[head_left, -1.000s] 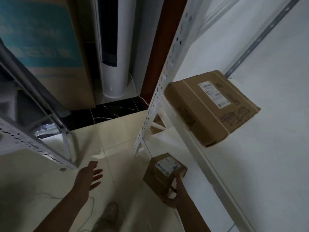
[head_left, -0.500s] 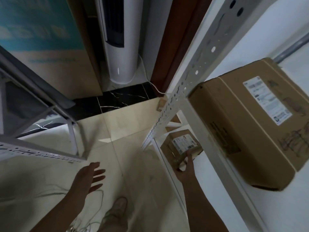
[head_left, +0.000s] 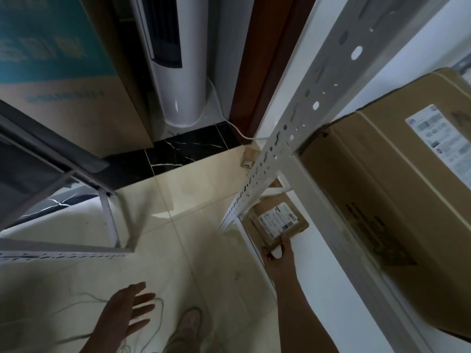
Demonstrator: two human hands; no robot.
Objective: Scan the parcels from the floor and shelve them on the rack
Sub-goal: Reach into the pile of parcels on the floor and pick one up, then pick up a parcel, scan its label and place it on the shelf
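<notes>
My right hand (head_left: 279, 256) grips the near edge of a small brown parcel (head_left: 276, 221) with a white label, holding it on a low shelf of the white rack (head_left: 300, 103), just inside the perforated upright. A large brown parcel (head_left: 392, 207) with a white label lies on the higher shelf to the right. My left hand (head_left: 127, 312) hovers over the floor at lower left, fingers spread, holding nothing.
A second white rack (head_left: 63, 250) stands at the left. A white tower air conditioner (head_left: 175, 72) and a tall cardboard box (head_left: 58, 72) stand at the back. Thin cables (head_left: 155, 324) trail on the tiled floor beside my shoe (head_left: 186, 327). Another small box (head_left: 248, 157) sits behind the upright.
My right hand has carried the small parcel forward from beside the rack onto the low shelf. The view has dropped closer to the rack; my left hand stays open.
</notes>
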